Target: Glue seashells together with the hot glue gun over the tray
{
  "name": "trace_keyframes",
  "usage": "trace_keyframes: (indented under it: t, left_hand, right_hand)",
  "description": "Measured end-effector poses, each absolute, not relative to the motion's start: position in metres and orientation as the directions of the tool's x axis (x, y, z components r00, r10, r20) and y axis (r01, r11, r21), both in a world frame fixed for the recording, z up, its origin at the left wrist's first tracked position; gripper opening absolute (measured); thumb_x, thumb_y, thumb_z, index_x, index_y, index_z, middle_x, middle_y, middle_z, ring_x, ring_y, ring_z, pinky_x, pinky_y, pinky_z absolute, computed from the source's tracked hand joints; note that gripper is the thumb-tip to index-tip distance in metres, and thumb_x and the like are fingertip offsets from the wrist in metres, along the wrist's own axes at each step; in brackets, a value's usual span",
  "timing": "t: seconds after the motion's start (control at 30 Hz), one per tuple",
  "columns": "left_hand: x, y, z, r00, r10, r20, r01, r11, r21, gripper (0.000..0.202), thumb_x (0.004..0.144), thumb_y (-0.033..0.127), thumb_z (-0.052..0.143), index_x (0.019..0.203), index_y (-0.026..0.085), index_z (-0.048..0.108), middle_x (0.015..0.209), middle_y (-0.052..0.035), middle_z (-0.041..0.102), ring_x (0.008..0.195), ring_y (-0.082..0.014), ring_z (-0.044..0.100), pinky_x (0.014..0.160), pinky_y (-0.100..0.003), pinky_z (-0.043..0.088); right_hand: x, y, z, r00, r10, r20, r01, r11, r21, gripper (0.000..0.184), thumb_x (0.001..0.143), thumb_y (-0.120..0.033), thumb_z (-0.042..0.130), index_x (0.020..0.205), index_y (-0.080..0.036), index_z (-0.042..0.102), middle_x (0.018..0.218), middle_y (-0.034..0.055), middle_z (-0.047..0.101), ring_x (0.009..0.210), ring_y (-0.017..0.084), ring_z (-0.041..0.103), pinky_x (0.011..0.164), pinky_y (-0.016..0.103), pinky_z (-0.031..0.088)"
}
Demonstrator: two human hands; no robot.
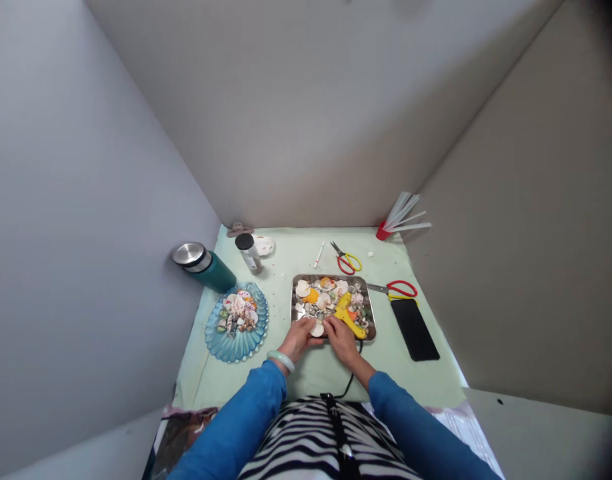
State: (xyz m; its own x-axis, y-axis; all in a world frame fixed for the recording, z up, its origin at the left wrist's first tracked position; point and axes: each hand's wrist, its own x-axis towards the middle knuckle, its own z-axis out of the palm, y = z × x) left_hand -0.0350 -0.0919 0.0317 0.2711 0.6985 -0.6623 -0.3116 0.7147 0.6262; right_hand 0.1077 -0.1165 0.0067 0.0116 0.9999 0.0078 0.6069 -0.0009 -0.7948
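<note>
At the near edge of a metal tray (293,297), my left hand (296,339) grips a pale, round seashell (317,330) between thumb and fingers. My right hand (340,337) is closed in a pinch at the shell's right side; whatever sits between its fingertips is too small to make out. Mixed shells (324,301) fill the tray, white, orange and grey. On top of them, just beyond my right hand, lies a yellow glue gun (355,325), its black cord (353,381) running down toward me.
A blue glass dish (221,350) of shells and a teal bottle (217,272) stand left, near a black-lidded jar (250,255). Scissors (347,261), more scissors (401,291) and a phone (415,330) lie beyond and right. Glue sticks (402,212) fill a red cup (383,233). Walls enclose the table.
</note>
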Motion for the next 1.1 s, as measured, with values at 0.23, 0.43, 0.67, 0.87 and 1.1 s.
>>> trace_keyframes:
  t: [0.23,0.43,0.67,0.87,1.1]
  left_hand:
    - [-0.032,-0.093,0.029,0.169,0.723,-0.67,-0.266,0.688,0.675,0.018,0.08,0.025,0.066,0.081,0.007,0.062,0.079,-0.0125,0.069,0.067,-0.0171,0.067,0.048,-0.022,0.055]
    - [-0.031,-0.092,0.027,0.178,0.727,-0.663,-0.229,0.686,0.69,0.016,0.075,0.02,0.071,0.082,0.007,0.064,0.081,-0.0124,0.069,0.066,-0.017,0.066,0.047,-0.022,0.055]
    - [-0.03,-0.091,0.027,0.154,0.73,-0.666,-0.233,0.682,0.694,0.018,0.076,0.022,0.07,0.085,0.008,0.062,0.08,-0.011,0.068,0.064,-0.0156,0.066,0.049,-0.024,0.057]
    - [-0.03,-0.088,0.034,0.174,0.71,-0.682,-0.215,0.703,0.678,0.02,0.076,0.023,0.07,0.086,0.008,0.063,0.082,-0.0118,0.068,0.066,-0.0167,0.065,0.047,-0.023,0.055]
    - [-0.031,-0.086,0.038,0.216,0.676,-0.705,-0.185,0.737,0.65,0.037,0.079,0.042,0.064,0.096,0.01,0.061,0.088,-0.0129,0.067,0.071,-0.0191,0.067,0.048,-0.024,0.055]
  right_hand:
    - [0.107,-0.118,0.007,0.016,1.0,0.003,0.532,-0.006,-0.847,0.02,0.089,-0.038,0.046,0.087,-0.022,0.058,0.072,0.001,0.065,0.068,0.018,0.062,0.065,0.028,0.046]
    - [0.106,-0.119,0.003,0.054,0.998,0.017,0.489,-0.012,-0.872,0.018,0.088,-0.036,0.048,0.085,-0.021,0.058,0.078,0.003,0.067,0.07,0.018,0.063,0.066,0.029,0.049]
    - [0.106,-0.119,0.006,0.061,0.998,0.034,0.489,0.0,-0.872,0.017,0.087,-0.034,0.049,0.087,-0.021,0.06,0.078,0.0032,0.067,0.07,0.018,0.062,0.066,0.029,0.048]
    - [0.108,-0.118,0.006,0.045,0.998,0.046,0.521,0.016,-0.854,0.021,0.089,-0.035,0.047,0.082,-0.021,0.061,0.077,0.0033,0.065,0.073,0.019,0.06,0.068,0.029,0.046]
    - [0.107,-0.118,0.007,0.05,0.997,0.06,0.531,0.024,-0.847,0.023,0.09,-0.035,0.045,0.08,-0.021,0.06,0.075,0.0034,0.062,0.073,0.019,0.058,0.069,0.029,0.045]
